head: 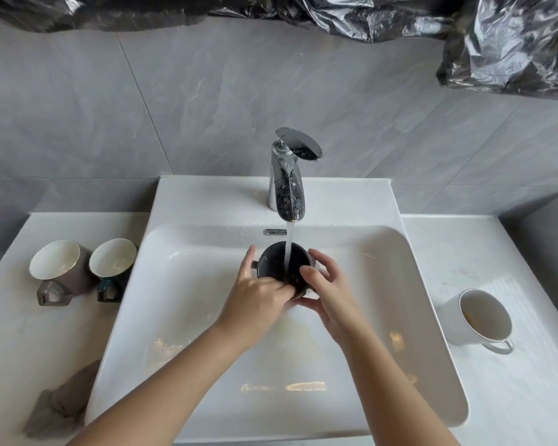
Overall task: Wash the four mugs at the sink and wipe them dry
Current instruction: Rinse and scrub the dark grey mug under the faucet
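A dark mug (pixel 273 260) is held under the running chrome tap (pixel 287 175), and the water stream falls into it. My left hand (pixel 256 296) grips its left side, fingers curled onto the rim. My right hand (pixel 327 291) holds the right side, thumb over the rim and fingers under its base. On the left counter stand a brown mug (pixel 60 268) and a dark green mug (pixel 113 263), both white inside. A white mug (pixel 477 318) with a yellowish stain inside sits on the right counter.
The white basin (pixel 181 317) is deep and wet. A grey cloth (pixel 62 403) lies crumpled at the front of the left counter. Black plastic sheeting (pixel 509 49) hangs above the grey tiled wall.
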The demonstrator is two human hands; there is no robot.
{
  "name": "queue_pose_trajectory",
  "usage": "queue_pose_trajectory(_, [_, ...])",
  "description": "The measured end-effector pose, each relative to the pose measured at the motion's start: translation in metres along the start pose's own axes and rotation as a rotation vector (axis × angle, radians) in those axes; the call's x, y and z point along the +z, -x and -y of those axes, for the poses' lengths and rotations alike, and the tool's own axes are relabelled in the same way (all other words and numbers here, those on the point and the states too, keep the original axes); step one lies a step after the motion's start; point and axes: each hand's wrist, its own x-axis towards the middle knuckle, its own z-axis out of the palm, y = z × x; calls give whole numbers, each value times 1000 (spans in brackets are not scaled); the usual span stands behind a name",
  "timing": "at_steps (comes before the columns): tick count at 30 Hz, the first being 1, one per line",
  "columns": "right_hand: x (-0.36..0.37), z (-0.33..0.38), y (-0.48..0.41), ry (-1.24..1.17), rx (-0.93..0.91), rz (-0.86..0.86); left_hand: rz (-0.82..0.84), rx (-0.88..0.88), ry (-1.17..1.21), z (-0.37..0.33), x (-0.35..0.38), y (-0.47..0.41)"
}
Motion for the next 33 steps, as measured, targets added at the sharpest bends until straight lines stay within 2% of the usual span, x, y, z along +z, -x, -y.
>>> queue_pose_trajectory(3, [-2, 8, 0, 174, 4, 28, 155, 147, -81, 16, -2, 3])
queue_pose_trajectory(6, [0, 10, 2, 217, -37, 23, 224, 134, -76, 14, -5, -1])
queue_pose_trajectory(9, [7, 1, 7, 75, -64, 9, 68, 54, 98, 0, -1, -3])
queue_pose_trajectory(11, [10, -7, 9, -28, -73, -9, 31, -61, 235, -10, -4, -3])
queue_pose_trajectory(13, [9, -9, 9, -36, -64, -24, 60, -124, 260, -19, -7, 0])
queue_pose_trajectory(14, [8, -8, 8, -1, -56, -21, 133, -142, 244, -21, -8, -1])
queue_pose_trajectory(16, [4, -5, 7, 100, -52, -4, 317, -118, 40, -17, -5, -1])
queue_pose_trajectory(17, [3, -4, 7, 149, -58, 5, 324, -78, -75, -15, -7, -1])
queue_pose_trajectory(18, [3, -3, 8, 189, -73, 8, 326, -54, -120, -14, -9, 0])
queue_pose_trajectory(20, [4, 0, 6, 245, -122, 1, 213, -94, -84, -15, -8, 1])
queue_pose_trajectory(22, [8, 1, 4, 255, -155, -9, 111, -174, 52, -22, -6, 2])
queue_pose_trajectory(25, [6, 3, 2, 196, -146, -25, 62, -272, 330, -33, -2, 3])
queue_pose_trajectory(27, [2, 9, 0, 239, -120, -14, 176, -265, 444, -25, -7, 5])
queue_pose_trajectory(28, [-2, 13, 0, 280, -96, 0, 297, -199, 382, -18, -10, 8])
queue_pose_trajectory(31, [-5, 16, -2, 401, -44, 52, 523, 124, 24, 5, -15, 13])
queue_pose_trajectory(33, [-2, 16, -2, 434, -42, 75, 597, 146, -67, 7, -17, 11])
